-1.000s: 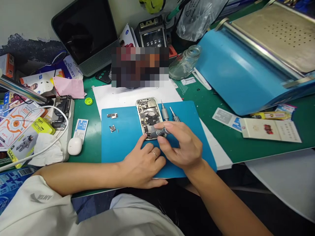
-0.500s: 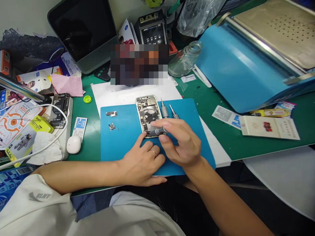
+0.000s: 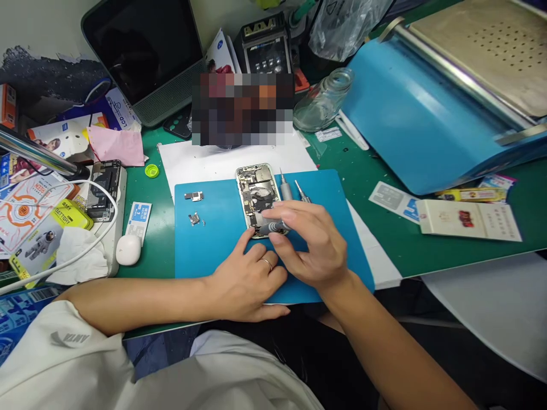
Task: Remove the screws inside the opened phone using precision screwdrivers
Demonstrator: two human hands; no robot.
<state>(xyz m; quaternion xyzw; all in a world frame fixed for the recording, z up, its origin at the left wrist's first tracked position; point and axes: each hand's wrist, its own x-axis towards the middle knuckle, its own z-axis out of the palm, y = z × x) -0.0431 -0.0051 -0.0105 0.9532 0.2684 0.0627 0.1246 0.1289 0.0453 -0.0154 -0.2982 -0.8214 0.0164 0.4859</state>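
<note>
Opened phone (image 3: 255, 191) on blue mat (image 3: 199, 256): likely light, stiff-framed, bare innards fragile; best held by rim. Left hand (image 3: 252, 279): index fingertip on phone at seven o'clock, other fingers loosely bent, grasping nothing. Right hand (image 3: 316, 245): screwdriver (image 3: 277, 226) pinched, thumb against fingers. Metal parts (image 3: 196, 196) at nine o'clock, two more screwdrivers (image 3: 286, 192) at three.

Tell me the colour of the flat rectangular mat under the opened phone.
The mat is plain blue, clearest in the head view.

Green-topped workbench (image 3: 401, 247) before a pale wall (image 3: 51, 23)
Far left, paint peels around a dark patch (image 3: 43, 74); near right, a pale, curved-edged furniture surface (image 3: 491, 302) shows past the bench.
</note>
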